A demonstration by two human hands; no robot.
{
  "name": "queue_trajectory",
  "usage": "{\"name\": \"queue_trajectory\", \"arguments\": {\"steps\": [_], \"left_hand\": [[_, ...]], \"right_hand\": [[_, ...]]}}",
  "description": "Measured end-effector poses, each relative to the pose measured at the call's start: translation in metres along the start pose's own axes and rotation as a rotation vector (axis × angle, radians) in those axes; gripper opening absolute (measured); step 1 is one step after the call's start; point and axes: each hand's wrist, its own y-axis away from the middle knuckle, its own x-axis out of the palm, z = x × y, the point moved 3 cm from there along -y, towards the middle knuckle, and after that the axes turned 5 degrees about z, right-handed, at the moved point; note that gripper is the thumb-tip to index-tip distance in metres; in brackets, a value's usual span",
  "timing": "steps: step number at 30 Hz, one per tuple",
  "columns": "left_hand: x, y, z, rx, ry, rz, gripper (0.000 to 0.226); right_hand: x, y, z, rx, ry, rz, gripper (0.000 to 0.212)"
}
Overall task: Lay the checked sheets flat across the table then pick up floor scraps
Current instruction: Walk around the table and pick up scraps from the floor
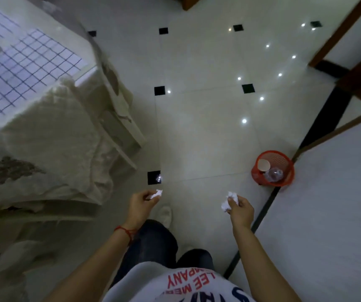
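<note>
A: What takes up most of the view?

B: The pale tiled floor (208,131), glossy, with small black diamond insets and bright ceiling-light reflections scattered over it. A dark strip runs along its right edge beside a white wall (327,214).

A: And on the left?

B: The table (51,136), draped in a cream cloth with faded brownish prints. The cloth hangs in folds off the near corner. On top, at the far left, the checked sheets (22,68) lie flat, white with a dark grid. The picture is blurred there, so I cannot count them.

A: Anything else on the floor?

B: 1 red mesh wastebasket (284,173) near the right wall, holding a paper cup (263,165) and a clear plastic bottle (274,174).

A: The person?

B: Standing, seen from above: white printed shirt, dark trousers, a pale shoe forward. A red string (124,231) circles the left wrist.

A: The hands?

B: Both are held out low, well apart. The left hand (141,205) pinches a small white paper scrap (156,194) at its fingertips. The right hand (241,209) is closed around a larger crumpled white paper scrap (229,202), thumb pressed on it.

A: Are any scraps left on the floor?

B: I cannot tell.
</note>
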Motion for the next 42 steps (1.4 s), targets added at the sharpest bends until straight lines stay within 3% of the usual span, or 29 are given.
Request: {"name": "queue_trajectory", "arguments": {"steps": [6,13,17,22,26,30,34,42], "left_hand": [[0.044,-0.087,-0.061,0.063,-0.107,0.170,0.006],[0.119,-0.207,-0.157,0.163,-0.325,0.424,0.022],[0.178,-0.262,-0.222,0.276,-0.436,0.498,0.010],[0.272,-0.282,-0.272,0.330,-0.483,0.605,0.017],[0.340,-0.276,-0.277,0.291,-0.505,0.664,0.019],[0.390,-0.260,-0.263,0.224,-0.545,0.726,0.017],[0.427,-0.260,-0.242,0.134,-0.586,0.749,0.017],[0.519,-0.306,-0.179,0.053,-0.670,0.797,0.021]], "right_hand": [[-0.024,-0.061,0.040,0.032,-0.097,-0.129,0.015],[-0.043,-0.115,0.075,0.101,-0.218,-0.276,0.011],[-0.059,-0.123,0.081,0.155,-0.320,-0.366,0.006],[-0.091,-0.131,0.069,0.249,-0.386,-0.472,0.008],[-0.121,-0.155,0.064,0.294,-0.411,-0.495,0.018],[-0.158,-0.192,0.067,0.334,-0.411,-0.494,0.003],[-0.188,-0.243,0.070,0.339,-0.381,-0.489,0.001],[-0.190,-0.363,0.021,0.419,-0.295,-0.403,0.017]]}}
